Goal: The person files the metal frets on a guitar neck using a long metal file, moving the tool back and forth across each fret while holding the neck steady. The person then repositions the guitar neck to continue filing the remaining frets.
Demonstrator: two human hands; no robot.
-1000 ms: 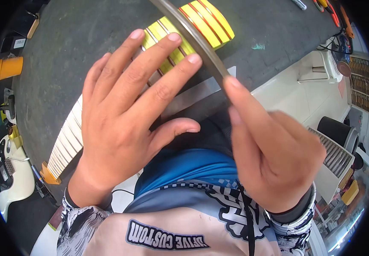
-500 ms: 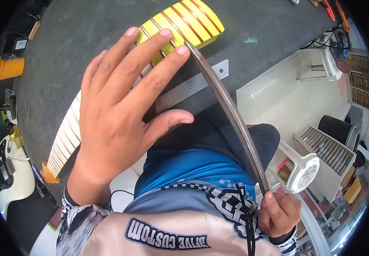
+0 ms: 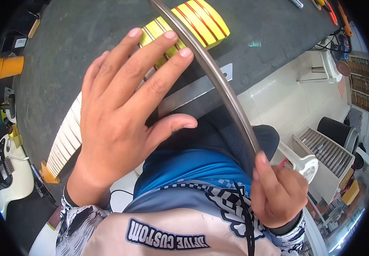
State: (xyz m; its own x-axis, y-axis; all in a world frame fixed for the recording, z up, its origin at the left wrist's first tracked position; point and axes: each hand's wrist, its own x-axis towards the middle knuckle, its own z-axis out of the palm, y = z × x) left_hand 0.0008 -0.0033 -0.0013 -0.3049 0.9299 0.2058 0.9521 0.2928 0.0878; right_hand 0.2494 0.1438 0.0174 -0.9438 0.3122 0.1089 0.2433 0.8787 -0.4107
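Observation:
A guitar neck [image 3: 65, 141] lies across the bench, white at one end and covered with bright yellow tape [image 3: 201, 21] between bare copper-coloured frets at the other. My left hand [image 3: 120, 102] rests palm down on it with the fingers stretched apart, hiding the middle of the neck. A long dark metal file [image 3: 225, 87] runs from my right hand [image 3: 280, 192] up over the yellow part, just beside my left fingertips. My right fingers are wrapped round its near end. The file's far tip reaches the top edge of the view.
A flat steel straightedge [image 3: 188, 96] lies by the bench [image 3: 274, 21] edge. To the left are an orange cup [image 3: 9, 67], a white guitar body [image 3: 22, 175] and a wooden neck support [image 3: 49, 173]. White stools [image 3: 323, 66] and a tool drawer [image 3: 323, 149] stand at right.
My right hand has pushed the file up and away from my body, so it now crosses the yellow tape. My left hand has barely moved.

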